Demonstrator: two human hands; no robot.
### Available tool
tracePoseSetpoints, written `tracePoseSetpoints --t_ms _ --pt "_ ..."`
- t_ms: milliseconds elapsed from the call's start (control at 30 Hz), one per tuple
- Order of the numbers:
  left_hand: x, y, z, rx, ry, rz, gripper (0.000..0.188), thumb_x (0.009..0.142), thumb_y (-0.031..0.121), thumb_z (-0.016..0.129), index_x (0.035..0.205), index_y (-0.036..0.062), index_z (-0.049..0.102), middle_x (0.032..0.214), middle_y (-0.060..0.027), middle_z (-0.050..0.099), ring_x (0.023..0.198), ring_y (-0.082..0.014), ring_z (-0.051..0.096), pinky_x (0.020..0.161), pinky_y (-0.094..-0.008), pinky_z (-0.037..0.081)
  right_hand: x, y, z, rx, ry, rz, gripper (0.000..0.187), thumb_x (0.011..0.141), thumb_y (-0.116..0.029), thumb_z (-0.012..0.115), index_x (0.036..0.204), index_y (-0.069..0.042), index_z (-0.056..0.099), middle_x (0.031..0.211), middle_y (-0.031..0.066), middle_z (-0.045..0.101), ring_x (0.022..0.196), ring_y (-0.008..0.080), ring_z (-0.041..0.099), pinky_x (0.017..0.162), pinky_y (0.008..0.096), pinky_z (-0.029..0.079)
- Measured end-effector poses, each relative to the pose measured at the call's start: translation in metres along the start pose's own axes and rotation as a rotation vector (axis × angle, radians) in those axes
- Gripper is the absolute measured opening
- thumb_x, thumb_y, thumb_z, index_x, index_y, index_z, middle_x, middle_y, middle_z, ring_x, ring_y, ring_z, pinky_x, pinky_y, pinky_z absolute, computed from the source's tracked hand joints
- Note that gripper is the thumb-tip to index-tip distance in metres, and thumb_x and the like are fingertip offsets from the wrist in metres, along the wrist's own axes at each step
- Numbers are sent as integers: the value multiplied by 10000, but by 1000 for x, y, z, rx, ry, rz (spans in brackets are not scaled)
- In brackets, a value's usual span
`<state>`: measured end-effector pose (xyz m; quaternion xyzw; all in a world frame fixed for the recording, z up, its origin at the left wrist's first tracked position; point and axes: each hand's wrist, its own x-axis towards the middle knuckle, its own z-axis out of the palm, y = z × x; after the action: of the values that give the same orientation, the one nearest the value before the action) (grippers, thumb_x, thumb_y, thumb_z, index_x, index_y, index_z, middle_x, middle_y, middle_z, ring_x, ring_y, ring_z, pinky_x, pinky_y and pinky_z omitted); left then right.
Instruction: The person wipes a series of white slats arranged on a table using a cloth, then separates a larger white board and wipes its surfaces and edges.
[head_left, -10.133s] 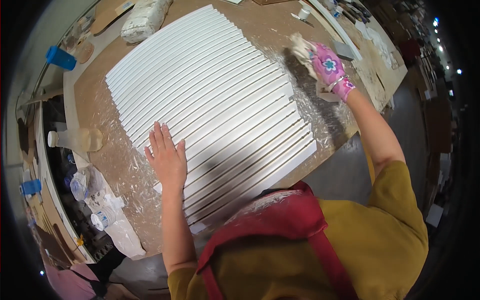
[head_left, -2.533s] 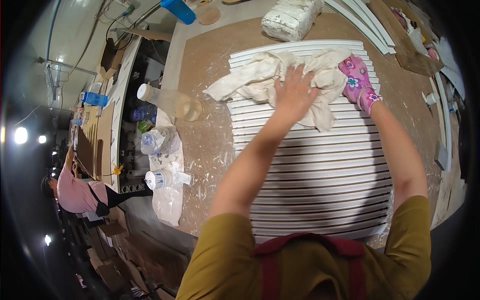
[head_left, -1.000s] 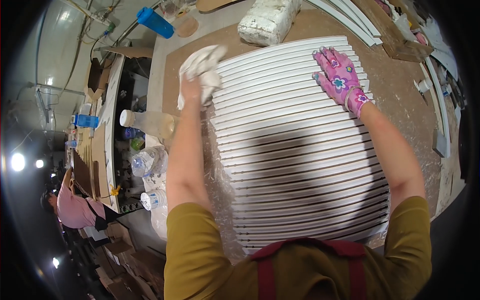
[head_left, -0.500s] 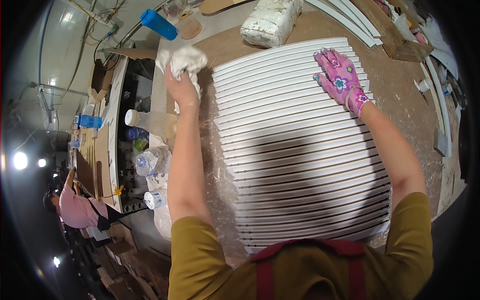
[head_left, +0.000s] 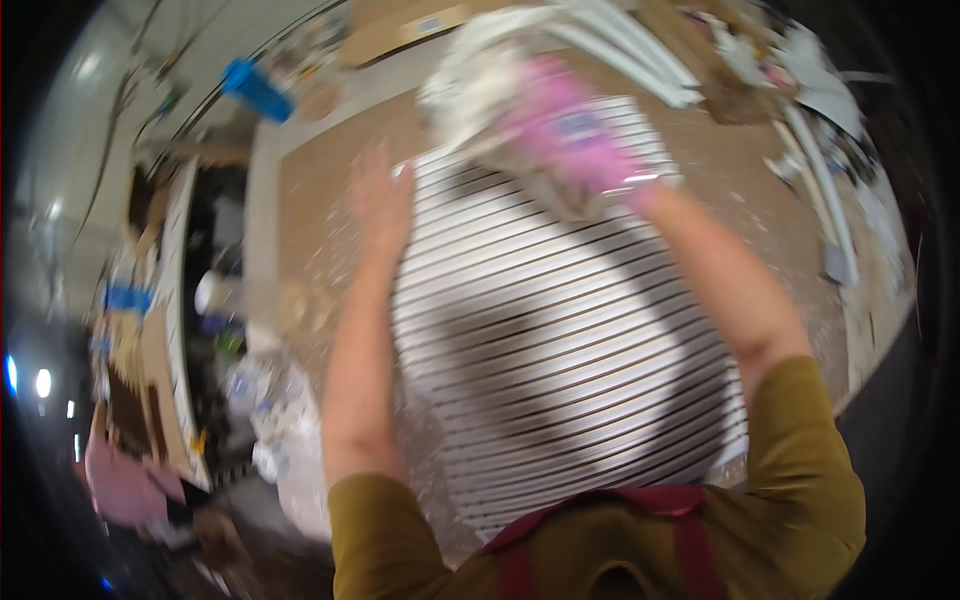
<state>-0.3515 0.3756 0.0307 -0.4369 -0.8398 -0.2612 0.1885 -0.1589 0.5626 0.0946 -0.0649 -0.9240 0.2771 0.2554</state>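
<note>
My right hand [head_left: 575,130], in a pink flowered glove, grips a bulky off-white block [head_left: 465,95] with a rough, scuffed surface. Both are smeared by motion over the far part of a row of white slatted strips [head_left: 560,300], and a shadow falls under the block. My bare left hand [head_left: 381,205] lies with fingers stretched out along the left edge of the strips, holding nothing visible. The strips lie side by side on a brown board [head_left: 310,190]. I cannot make out the white cloth apart from the blurred block.
A blue bottle [head_left: 257,90] stands at the far left. Long white strips [head_left: 630,55] and a cardboard box [head_left: 700,70] lie at the far right. Clear plastic containers [head_left: 250,385] line the left side. A person in pink [head_left: 125,480] is beyond, at the left.
My left hand has let go of the white cloth and come down at the strips' edge. My right hand has moved left from the strips onto the block. The whole view has shifted.
</note>
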Motion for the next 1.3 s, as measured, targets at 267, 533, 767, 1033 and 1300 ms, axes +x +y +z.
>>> tracePoseSetpoints --t_ms 267,533,767,1033,1300 --pt "-12 -9 19 237 -391 -109 494 957 386 436 1378 130 452 1438 -105 408 1371 -316 308 1052 -571 291 -8 45 55 -437 -145 -71 413 949 -395 446 1262 -156 573 1287 116 566 1214 299 516 1049 450 374" --pt "-8 5 13 231 -446 -209 558 975 470 368 1451 181 365 1491 -70 350 1407 -290 258 1069 -563 272 -44 162 -127 -580 -129 541 329 946 -319 451 1134 -125 638 1058 140 677 949 259 662 837 378 528" --pt "-8 -2 12 221 -429 -168 543 986 449 372 1448 165 362 1491 -68 347 1396 -306 271 1077 -542 274 -27 64 22 -641 -60 -114 397 965 -345 428 1316 -181 514 1267 134 570 1183 268 546 1022 392 425" --pt "0 23 0 230 -532 -215 547 985 449 381 1437 142 365 1479 -88 357 1397 -309 261 1073 -596 240 -61 179 -139 -932 -291 462 257 950 -189 456 1036 -46 651 947 144 672 815 242 653 766 341 541" --pt "8 35 26 221 -467 -162 620 972 491 396 1430 75 361 1484 -128 354 1380 -301 301 1122 -568 151 -20 160 41 -130 292 -16 440 924 -454 438 1180 -136 602 1222 117 602 1121 283 590 1008 452 415"
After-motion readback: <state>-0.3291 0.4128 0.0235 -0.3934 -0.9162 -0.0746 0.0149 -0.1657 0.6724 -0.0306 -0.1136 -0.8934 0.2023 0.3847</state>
